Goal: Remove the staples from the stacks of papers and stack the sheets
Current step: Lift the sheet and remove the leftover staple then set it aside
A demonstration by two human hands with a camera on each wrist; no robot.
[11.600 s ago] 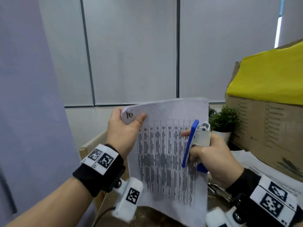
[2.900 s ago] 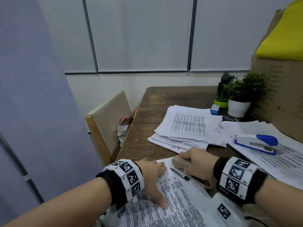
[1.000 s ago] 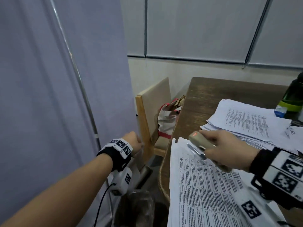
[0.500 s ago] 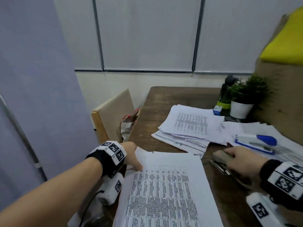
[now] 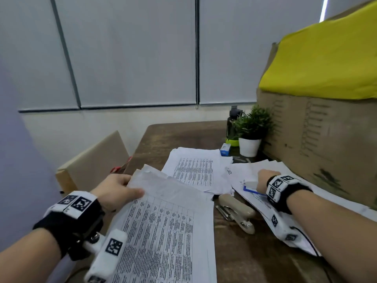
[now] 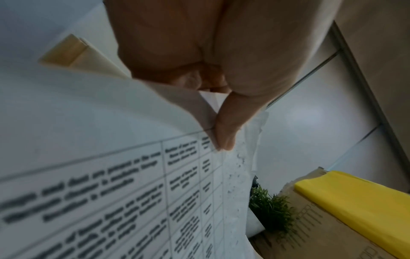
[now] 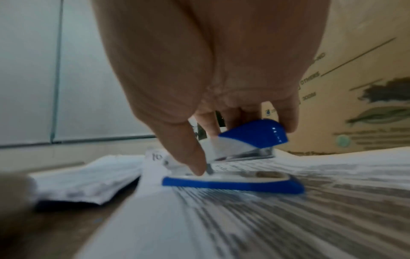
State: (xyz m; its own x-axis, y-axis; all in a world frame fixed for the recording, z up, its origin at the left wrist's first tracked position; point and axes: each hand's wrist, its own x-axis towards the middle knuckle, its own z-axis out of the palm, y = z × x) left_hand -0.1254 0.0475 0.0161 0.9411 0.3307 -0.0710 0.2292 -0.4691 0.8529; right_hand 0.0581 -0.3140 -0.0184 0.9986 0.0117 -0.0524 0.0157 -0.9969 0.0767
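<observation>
Dark wood shows bare on the tabletop (image 5: 183, 137) beyond the beige staple remover (image 5: 236, 209), towards the wall, and again on its near side in a strip running to the near edge; the tabletop's left edge runs just beside a pale chair back (image 5: 95, 162). Left of the remover, the left hand (image 5: 114, 190) pinches the far left corner of a printed stack of papers (image 5: 163, 231), thumb on top and fingers curled beneath, and that corner is lifted with its sheets fanned apart; the stack reaches past the near edge. Right of the remover, the right hand (image 5: 265, 178) curls over a blue-and-white stapler (image 7: 248, 152), thumb on one side and fingers on the other, gripping its raised top while its blue base lies on a spread of printed sheets (image 5: 253, 172) marked "10" at a corner. Beyond the remover a loose pile of sheets (image 5: 193, 170) lies flat, touching the spread under the stapler. Farther back stand a small potted plant (image 5: 251, 131), a dark bottle (image 5: 232, 123) and a little blue-and-white box (image 5: 225, 149). A large cardboard box (image 5: 318, 144) under yellow cloth (image 5: 326, 58) walls in the right side.
</observation>
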